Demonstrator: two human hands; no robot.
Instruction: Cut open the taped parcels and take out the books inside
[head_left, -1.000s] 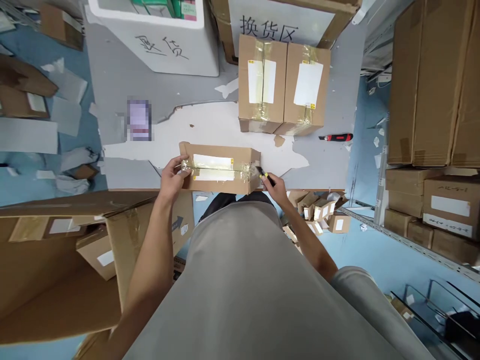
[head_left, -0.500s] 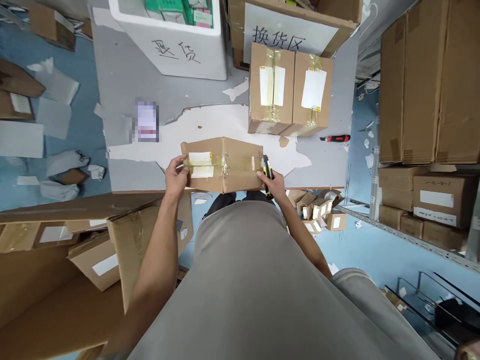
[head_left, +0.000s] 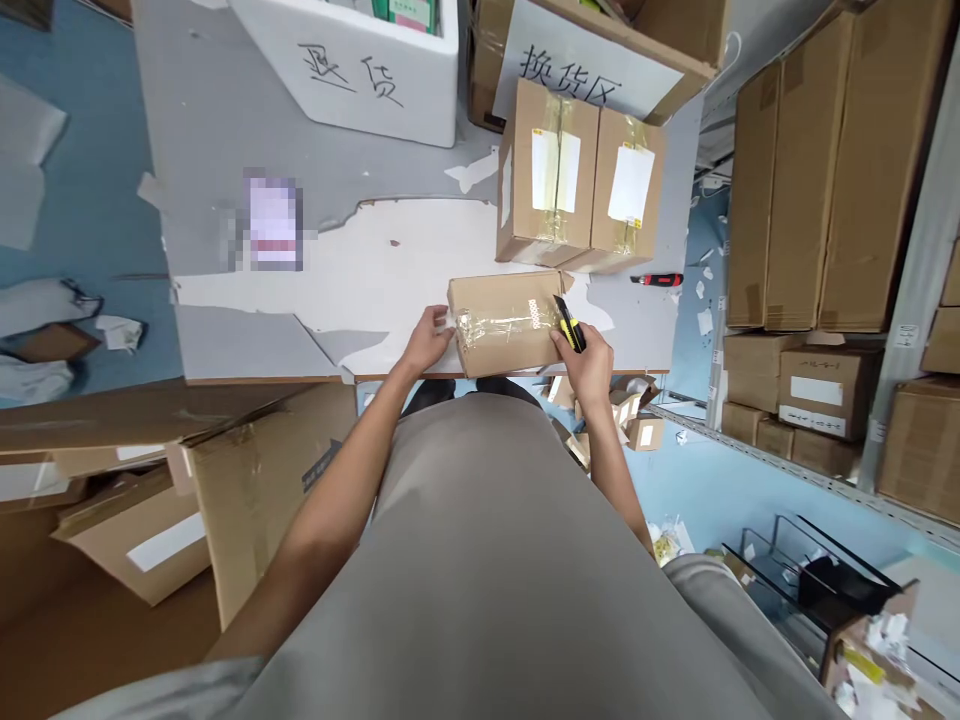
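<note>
The right hand grips a knife at the right end of the box; the half-curled left hand, grip unclear, is at its left. The table lies beneath, its edge so near a tug might tip the box.

a plain, loose grey shirt with soft creases covers the torso; its wide sleeves are the same grey. forearms and hands are bare. dark clothing or footwear shows below the hem.
</note>
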